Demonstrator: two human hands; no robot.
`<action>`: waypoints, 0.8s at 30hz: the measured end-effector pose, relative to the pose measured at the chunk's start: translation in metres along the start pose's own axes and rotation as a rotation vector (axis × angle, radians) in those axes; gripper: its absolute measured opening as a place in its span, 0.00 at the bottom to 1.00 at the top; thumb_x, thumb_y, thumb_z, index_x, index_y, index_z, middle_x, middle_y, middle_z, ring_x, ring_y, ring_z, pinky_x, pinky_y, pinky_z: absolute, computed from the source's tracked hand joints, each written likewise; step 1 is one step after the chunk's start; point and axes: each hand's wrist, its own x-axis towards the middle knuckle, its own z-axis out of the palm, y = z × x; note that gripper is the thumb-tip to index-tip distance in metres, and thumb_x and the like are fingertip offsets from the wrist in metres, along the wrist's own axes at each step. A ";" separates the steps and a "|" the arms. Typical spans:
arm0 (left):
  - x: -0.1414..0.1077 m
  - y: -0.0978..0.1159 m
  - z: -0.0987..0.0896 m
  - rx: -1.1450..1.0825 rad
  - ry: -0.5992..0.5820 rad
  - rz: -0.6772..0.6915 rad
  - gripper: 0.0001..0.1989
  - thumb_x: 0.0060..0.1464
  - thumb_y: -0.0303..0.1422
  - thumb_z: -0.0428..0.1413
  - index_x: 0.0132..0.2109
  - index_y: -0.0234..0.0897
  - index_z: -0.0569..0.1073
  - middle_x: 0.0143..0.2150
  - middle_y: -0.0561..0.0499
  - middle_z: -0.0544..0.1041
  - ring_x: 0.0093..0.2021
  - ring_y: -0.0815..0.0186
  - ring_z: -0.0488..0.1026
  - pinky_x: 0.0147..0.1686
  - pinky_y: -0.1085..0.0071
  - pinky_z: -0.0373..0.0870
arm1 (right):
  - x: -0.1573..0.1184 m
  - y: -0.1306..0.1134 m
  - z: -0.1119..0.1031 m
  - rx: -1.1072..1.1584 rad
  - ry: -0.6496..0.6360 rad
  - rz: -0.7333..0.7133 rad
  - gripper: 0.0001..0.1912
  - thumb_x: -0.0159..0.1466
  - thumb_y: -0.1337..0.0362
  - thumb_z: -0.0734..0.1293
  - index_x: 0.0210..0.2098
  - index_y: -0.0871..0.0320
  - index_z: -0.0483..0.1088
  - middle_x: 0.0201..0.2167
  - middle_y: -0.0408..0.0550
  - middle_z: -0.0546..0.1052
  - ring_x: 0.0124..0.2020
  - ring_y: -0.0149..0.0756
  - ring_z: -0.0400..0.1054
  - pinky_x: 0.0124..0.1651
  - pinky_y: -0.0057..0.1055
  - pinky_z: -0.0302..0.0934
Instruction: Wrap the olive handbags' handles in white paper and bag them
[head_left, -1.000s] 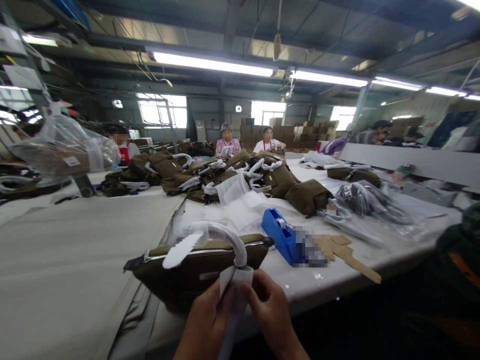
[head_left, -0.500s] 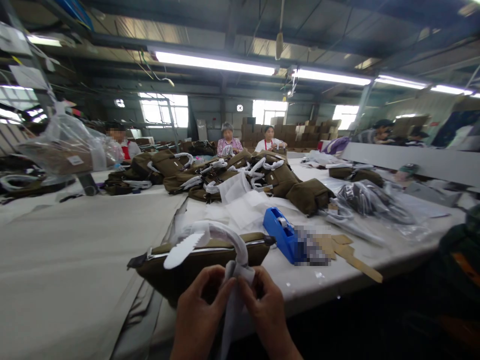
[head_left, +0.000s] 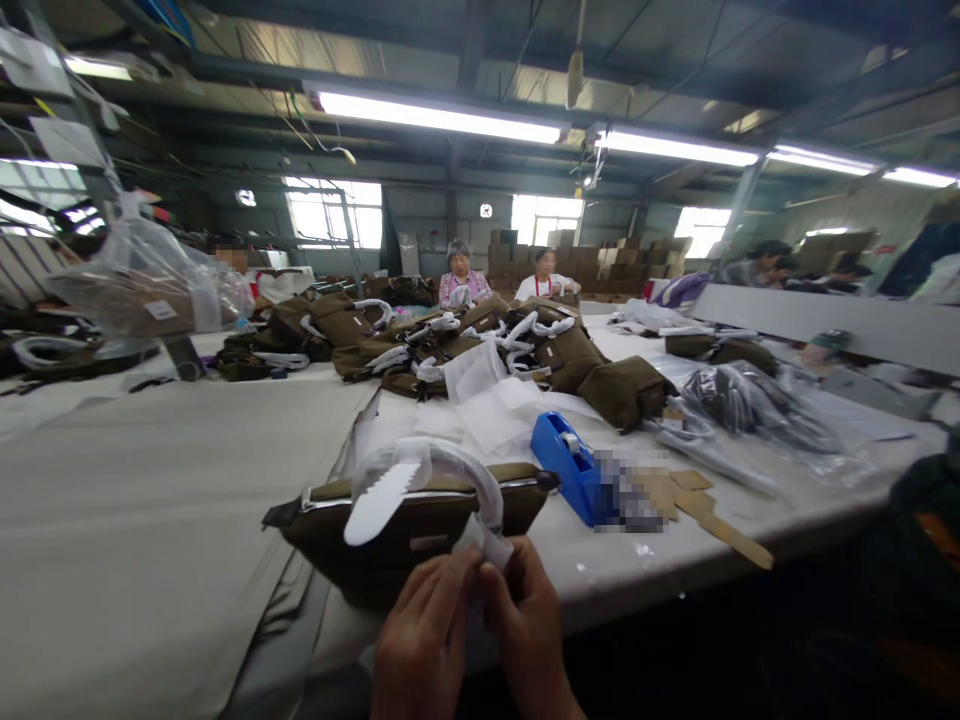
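An olive-brown zippered bag stands on the table in front of me. Its arched handle is wrapped in white tissue-like sheet. A white strip with a toothed edge hangs from the handle's left part. At the right base of the handle, both hands pinch a loose white wrapping sheet. My left hand is closed on the sheet from the left, knuckles toward me. My right hand grips it from the right, thumb against the sheet. The sheet's lower end is mostly hidden between the hands.
A blue tape dispenser stands right of the bag, beside cardboard pieces. White sheets lie behind it. Beyond is a heap of olive bags. A plastic-wrapped bag lies at right. Several people sit farther back.
My left hand has turned, its fingers now folded over the sheet close to my right hand. The sheet is gathered closer around the handle's base. The view has shifted slightly.
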 end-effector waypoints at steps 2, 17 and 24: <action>-0.002 0.002 0.001 -0.023 0.003 -0.020 0.12 0.67 0.25 0.50 0.51 0.36 0.76 0.42 0.48 0.83 0.42 0.67 0.82 0.46 0.77 0.78 | 0.001 -0.001 0.001 -0.015 0.015 0.028 0.21 0.63 0.45 0.67 0.28 0.55 0.64 0.22 0.37 0.62 0.23 0.31 0.58 0.26 0.26 0.57; 0.029 -0.018 -0.025 -0.946 -0.637 -0.825 0.24 0.59 0.52 0.56 0.46 0.36 0.82 0.41 0.46 0.84 0.43 0.54 0.81 0.44 0.67 0.78 | 0.018 -0.006 -0.015 0.345 -0.261 0.221 0.19 0.63 0.47 0.70 0.34 0.57 0.67 0.24 0.37 0.64 0.21 0.26 0.54 0.22 0.23 0.50; 0.020 -0.001 -0.003 -0.991 -0.546 -0.946 0.25 0.55 0.50 0.61 0.49 0.34 0.80 0.46 0.45 0.83 0.47 0.51 0.79 0.53 0.62 0.73 | 0.017 -0.002 -0.012 0.005 -0.092 -0.034 0.16 0.65 0.50 0.68 0.33 0.57 0.69 0.27 0.40 0.69 0.30 0.32 0.63 0.34 0.26 0.60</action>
